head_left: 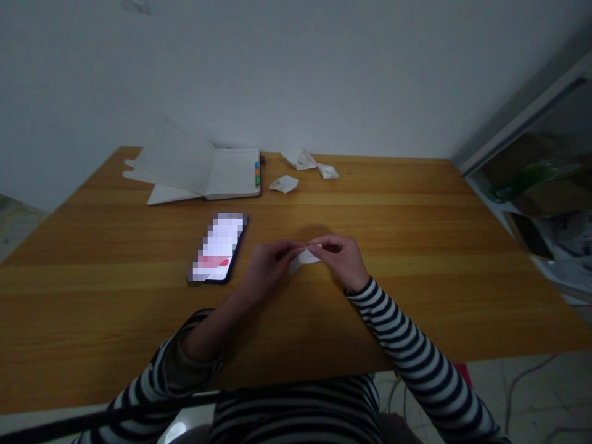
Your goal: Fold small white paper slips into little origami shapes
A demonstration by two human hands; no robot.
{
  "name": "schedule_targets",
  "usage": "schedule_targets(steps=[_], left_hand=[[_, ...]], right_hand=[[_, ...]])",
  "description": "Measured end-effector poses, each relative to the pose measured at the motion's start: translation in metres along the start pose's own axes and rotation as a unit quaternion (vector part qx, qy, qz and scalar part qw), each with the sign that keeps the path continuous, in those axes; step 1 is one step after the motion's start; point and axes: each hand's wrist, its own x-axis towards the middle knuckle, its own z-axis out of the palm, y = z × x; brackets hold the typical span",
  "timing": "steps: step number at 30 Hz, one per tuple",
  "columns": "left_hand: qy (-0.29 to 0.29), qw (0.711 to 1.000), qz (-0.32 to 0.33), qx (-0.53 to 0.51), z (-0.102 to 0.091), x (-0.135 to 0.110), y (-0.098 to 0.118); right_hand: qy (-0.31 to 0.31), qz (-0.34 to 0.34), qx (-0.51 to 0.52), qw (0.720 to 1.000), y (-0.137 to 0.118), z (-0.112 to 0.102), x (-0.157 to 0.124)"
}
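Observation:
A small piece of white paper (pixel 309 256) is pinched between both my hands, above the middle of the wooden table (pixel 416 246). My left hand (pixel 271 265) grips its left end between thumb and fingers. On the other side, my right hand (pixel 341 259) pinches the top right of the paper, its fingertips nearly meeting those of the left. The paper looks folded, though the fingers cover part of it. Left of my left hand lies a phone (pixel 219 246) with its screen lit and blurred out.
Toward the back left an open notebook (pixel 234 172) with coloured tabs has loose pages raised. Several crumpled or folded white papers (pixel 284 184) lie beside it near the wall (pixel 296 74). Past the table's right edge is a shelf with a cardboard box (pixel 550 200).

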Motion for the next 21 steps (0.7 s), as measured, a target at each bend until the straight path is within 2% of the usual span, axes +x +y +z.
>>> schedule_targets(steps=[2,4,7,9,13,17,21], left_hand=[[-0.005,0.999,0.002,-0.036,0.002,0.000,0.001],[-0.004,0.993,-0.015,-0.116,0.005,-0.001,0.003],[0.042,0.977,-0.052,-0.203,0.009,-0.001,0.002],[0.076,0.978,-0.063,-0.182,0.011,-0.001,0.001],[0.087,0.989,-0.062,-0.097,0.010,-0.002,0.001],[0.095,0.983,-0.086,-0.133,0.007,-0.002,0.002],[0.087,0.980,-0.098,-0.148,0.006,-0.001,0.004]], right_hand=[[0.013,0.011,0.030,0.999,-0.001,-0.001,0.001],[0.047,0.013,0.050,0.998,-0.002,-0.002,0.001],[0.101,0.022,0.069,0.992,-0.002,-0.001,0.002],[0.125,0.030,0.080,0.988,-0.001,0.001,0.002],[0.145,0.023,0.104,0.984,-0.001,0.005,-0.001],[0.126,0.024,0.100,0.987,-0.001,0.008,-0.003],[0.118,0.059,0.139,0.981,0.000,0.007,-0.001]])
